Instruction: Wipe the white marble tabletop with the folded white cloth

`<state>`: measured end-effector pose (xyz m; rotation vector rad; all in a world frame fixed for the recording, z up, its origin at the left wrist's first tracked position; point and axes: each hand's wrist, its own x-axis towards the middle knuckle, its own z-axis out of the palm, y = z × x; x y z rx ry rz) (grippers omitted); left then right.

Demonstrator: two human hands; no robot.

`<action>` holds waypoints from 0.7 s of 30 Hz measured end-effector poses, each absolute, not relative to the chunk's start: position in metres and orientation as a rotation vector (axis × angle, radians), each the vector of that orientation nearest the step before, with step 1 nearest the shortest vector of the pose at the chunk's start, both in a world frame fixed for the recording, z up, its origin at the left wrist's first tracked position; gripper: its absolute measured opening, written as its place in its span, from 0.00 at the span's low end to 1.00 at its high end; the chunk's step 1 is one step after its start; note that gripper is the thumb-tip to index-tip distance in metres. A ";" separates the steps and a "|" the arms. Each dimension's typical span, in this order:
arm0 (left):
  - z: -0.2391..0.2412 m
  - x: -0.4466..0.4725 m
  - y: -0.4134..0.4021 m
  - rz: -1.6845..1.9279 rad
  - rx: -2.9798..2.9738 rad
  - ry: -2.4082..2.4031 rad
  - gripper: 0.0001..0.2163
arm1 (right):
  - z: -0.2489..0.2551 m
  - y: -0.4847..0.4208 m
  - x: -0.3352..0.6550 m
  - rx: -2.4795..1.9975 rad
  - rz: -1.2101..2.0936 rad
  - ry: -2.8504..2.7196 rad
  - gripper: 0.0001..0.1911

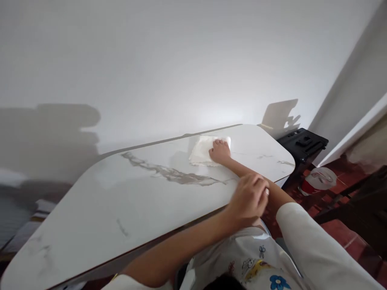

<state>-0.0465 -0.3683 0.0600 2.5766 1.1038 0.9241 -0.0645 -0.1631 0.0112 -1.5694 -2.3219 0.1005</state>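
My right hand (pixel 220 152) reaches across the white marble-pattern table (pixel 121 201) and presses on a white cloth (pixel 202 151) near the far edge, by the wall. Its fingers are curled over the cloth's right part. My left hand (pixel 249 198) hovers above the table's near edge, over my right forearm. It is slightly blurred, its fingers are loosely curled with a ring on one, and it holds nothing. A white sleeve covers my right upper arm.
A black case (pixel 303 143) stands beyond the table's right corner. A red container with a clear lid (pixel 318 181) sits on the red tile floor (pixel 344 235), beside dark wooden furniture (pixel 359 197). The white wall runs close behind the table. Stacked items (pixel 21 229) lie at the left.
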 end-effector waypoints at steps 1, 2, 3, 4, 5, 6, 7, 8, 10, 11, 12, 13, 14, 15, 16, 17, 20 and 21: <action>0.061 -0.042 -0.379 0.947 2.514 1.143 0.06 | 0.012 -0.157 -0.075 -1.579 0.109 -2.316 0.26; 0.062 -0.039 -0.386 0.945 2.496 1.126 0.05 | 0.012 -0.152 -0.083 -1.591 0.116 -2.305 0.26; 0.062 -0.038 -0.390 0.937 2.490 1.077 0.04 | 0.012 -0.148 -0.087 -1.598 0.121 -2.295 0.26; 0.062 -0.040 -0.389 0.937 2.483 1.065 0.04 | 0.012 -0.145 -0.090 -1.604 0.126 -2.284 0.26; 0.061 -0.044 -0.384 0.942 2.473 1.091 0.04 | 0.011 -0.143 -0.092 -1.609 0.129 -2.273 0.26; 0.060 -0.049 -0.377 0.956 2.449 1.162 0.04 | 0.010 -0.141 -0.092 -1.608 0.131 -2.264 0.26; 0.059 -0.054 -0.370 0.977 2.413 1.288 0.04 | 0.009 -0.140 -0.092 -1.603 0.131 -2.256 0.25; 0.058 -0.058 -0.363 1.007 2.355 1.451 0.04 | 0.009 -0.139 -0.091 -1.599 0.127 -2.246 0.25; 0.058 -0.062 -0.358 1.031 2.273 1.571 0.05 | 0.008 -0.138 -0.092 -1.594 0.113 -2.221 0.24; 0.059 -0.061 -0.361 1.064 2.253 1.570 0.07 | 0.008 -0.137 -0.092 -1.595 0.114 -2.214 0.24; 0.060 -0.060 -0.367 1.081 2.262 1.487 0.07 | 0.007 -0.136 -0.093 -1.599 0.121 -2.210 0.24; 0.062 -0.059 -0.373 1.089 2.280 1.354 0.07 | 0.007 -0.136 -0.094 -1.603 0.131 -2.207 0.25; 0.063 -0.059 -0.378 1.081 2.290 1.229 0.07 | 0.007 -0.135 -0.094 -1.606 0.141 -2.205 0.25; 0.063 -0.059 -0.381 1.068 2.294 1.149 0.07 | 0.006 -0.134 -0.095 -1.606 0.146 -2.202 0.25; 0.062 -0.060 -0.381 1.085 2.286 1.144 0.07 | 0.005 -0.133 -0.095 -1.604 0.143 -2.197 0.25; 0.061 -0.062 -0.378 1.115 2.264 1.223 0.07 | 0.005 -0.133 -0.096 -1.597 0.131 -2.189 0.24; 0.055 -0.066 -0.370 1.233 2.139 1.594 0.07 | 0.002 -0.131 -0.096 -1.570 0.103 -2.171 0.24; 0.054 -0.065 -0.372 1.254 2.122 1.588 0.08 | 0.002 -0.131 -0.095 -1.564 0.105 -2.172 0.24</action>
